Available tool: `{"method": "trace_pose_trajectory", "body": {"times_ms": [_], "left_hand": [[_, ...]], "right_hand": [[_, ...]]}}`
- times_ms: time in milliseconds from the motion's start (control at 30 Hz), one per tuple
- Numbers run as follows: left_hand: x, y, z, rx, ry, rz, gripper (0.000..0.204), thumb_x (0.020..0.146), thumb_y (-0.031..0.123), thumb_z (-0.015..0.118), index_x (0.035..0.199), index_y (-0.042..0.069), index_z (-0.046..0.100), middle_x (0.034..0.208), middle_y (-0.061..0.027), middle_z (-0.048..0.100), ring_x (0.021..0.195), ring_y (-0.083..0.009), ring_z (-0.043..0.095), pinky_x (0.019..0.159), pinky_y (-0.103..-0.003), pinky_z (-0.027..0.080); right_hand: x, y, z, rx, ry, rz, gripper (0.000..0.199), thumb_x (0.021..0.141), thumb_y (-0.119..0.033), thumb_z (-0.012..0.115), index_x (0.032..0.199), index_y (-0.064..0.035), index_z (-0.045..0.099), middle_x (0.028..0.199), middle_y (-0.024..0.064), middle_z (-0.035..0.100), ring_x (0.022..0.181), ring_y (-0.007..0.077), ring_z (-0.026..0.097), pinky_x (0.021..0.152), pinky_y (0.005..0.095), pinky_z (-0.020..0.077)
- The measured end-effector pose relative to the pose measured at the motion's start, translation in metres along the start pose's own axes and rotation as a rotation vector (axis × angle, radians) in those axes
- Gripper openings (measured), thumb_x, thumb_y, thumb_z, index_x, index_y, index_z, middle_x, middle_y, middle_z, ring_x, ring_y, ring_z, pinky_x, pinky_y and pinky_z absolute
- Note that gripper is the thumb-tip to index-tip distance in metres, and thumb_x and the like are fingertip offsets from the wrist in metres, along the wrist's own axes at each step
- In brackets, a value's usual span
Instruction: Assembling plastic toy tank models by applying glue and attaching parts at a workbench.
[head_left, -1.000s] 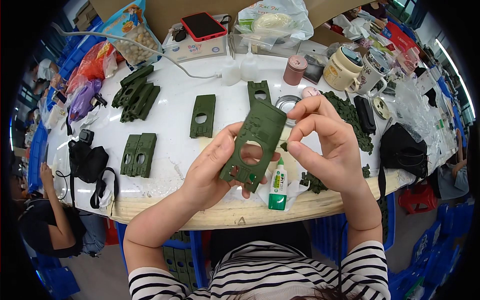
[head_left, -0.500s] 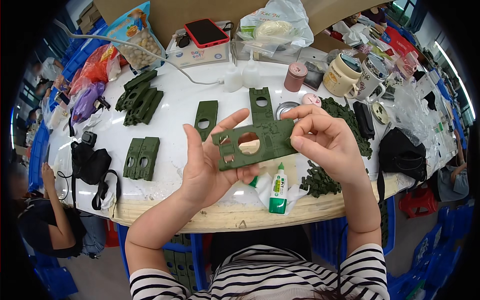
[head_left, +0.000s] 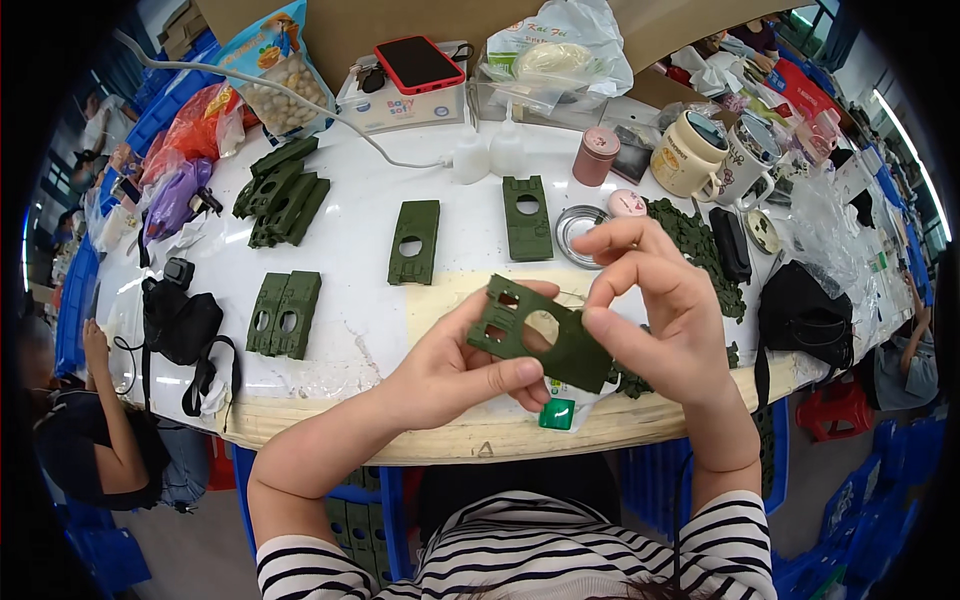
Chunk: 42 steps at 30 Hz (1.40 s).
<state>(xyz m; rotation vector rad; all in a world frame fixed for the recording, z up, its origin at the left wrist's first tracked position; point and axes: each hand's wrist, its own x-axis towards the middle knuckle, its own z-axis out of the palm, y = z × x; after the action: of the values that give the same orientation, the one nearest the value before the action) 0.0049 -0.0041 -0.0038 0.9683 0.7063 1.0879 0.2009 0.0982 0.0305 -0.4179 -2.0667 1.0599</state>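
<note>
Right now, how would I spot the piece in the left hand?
Over the white table, find the person's left hand. It holds a green plate with a round hole, tilted in the air, unlike similar plates lying on the table.

A white-topped worktable [head_left: 350,225] is edged along its front with pale bare wood, and its far side is backed by a brown cardboard panel [head_left: 345,22]. On the grey floor [head_left: 800,480], a red plastic stool [head_left: 836,402] is set at the right, near blue plastic crates [head_left: 850,520]. Daylight is admitted by a window [head_left: 806,13] beside a dark curtain [head_left: 833,45]; a bright strip light [head_left: 912,150] is seen at the right rim.
</note>
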Motion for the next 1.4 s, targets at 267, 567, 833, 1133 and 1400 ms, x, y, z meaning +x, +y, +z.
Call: {"method": "trace_pose_trajectory", "body": {"times_ms": [267,567,833,1133,1400], "left_hand": [[-0.002,-0.011,0.004,-0.003,-0.051,-0.138,0.042,0.09,0.006,0.06,0.124,0.0,0.038,0.104,-0.0106,0.057,0.088,-0.0203,0.065,0.078,-0.034,0.057],[-0.001,-0.012,0.004,0.001,-0.04,-0.127,0.042,0.09,0.007,0.061,0.124,-0.001,0.037,0.1,-0.0108,0.058,0.087,-0.0206,0.065,0.078,-0.034,0.057],[-0.001,-0.012,0.004,0.003,-0.033,-0.122,0.041,0.091,0.007,0.059,0.124,-0.001,0.036,0.1,-0.0106,0.057,0.089,-0.0207,0.065,0.078,-0.034,0.057],[0.0,-0.016,0.003,0.033,-0.031,-0.094,0.043,0.091,0.008,0.059,0.125,-0.001,0.034,0.101,-0.0106,0.057,0.088,-0.019,0.065,0.079,-0.033,0.057],[0.001,-0.02,0.002,0.069,-0.027,-0.046,0.044,0.093,0.008,0.056,0.128,0.0,0.031,0.1,-0.0115,0.057,0.087,-0.0185,0.065,0.079,-0.032,0.057]], "right_hand": [[-0.006,-0.001,0.02,-0.021,-0.139,0.035,0.008,0.072,-0.009,0.07,0.072,-0.006,0.062,0.099,0.0048,0.054,0.086,0.0173,0.046,0.07,0.0275,0.0401],[-0.007,0.003,0.026,0.007,-0.153,0.096,0.009,0.071,-0.01,0.07,0.072,-0.006,0.063,0.098,0.0058,0.053,0.092,0.0204,0.049,0.079,0.032,0.0398],[-0.007,0.003,0.027,-0.033,-0.147,0.076,0.009,0.071,-0.011,0.07,0.072,-0.0056,0.063,0.097,0.0064,0.053,0.093,0.0214,0.049,0.081,0.0327,0.0404],[-0.007,0.005,0.028,-0.035,-0.135,0.067,0.01,0.071,-0.01,0.07,0.072,-0.0049,0.062,0.096,0.007,0.054,0.092,0.0219,0.049,0.08,0.0331,0.0408],[-0.006,0.003,0.029,-0.088,-0.12,0.019,0.013,0.069,-0.007,0.072,0.072,-0.0039,0.06,0.094,0.0072,0.053,0.087,0.0215,0.049,0.078,0.0315,0.0411]]}}
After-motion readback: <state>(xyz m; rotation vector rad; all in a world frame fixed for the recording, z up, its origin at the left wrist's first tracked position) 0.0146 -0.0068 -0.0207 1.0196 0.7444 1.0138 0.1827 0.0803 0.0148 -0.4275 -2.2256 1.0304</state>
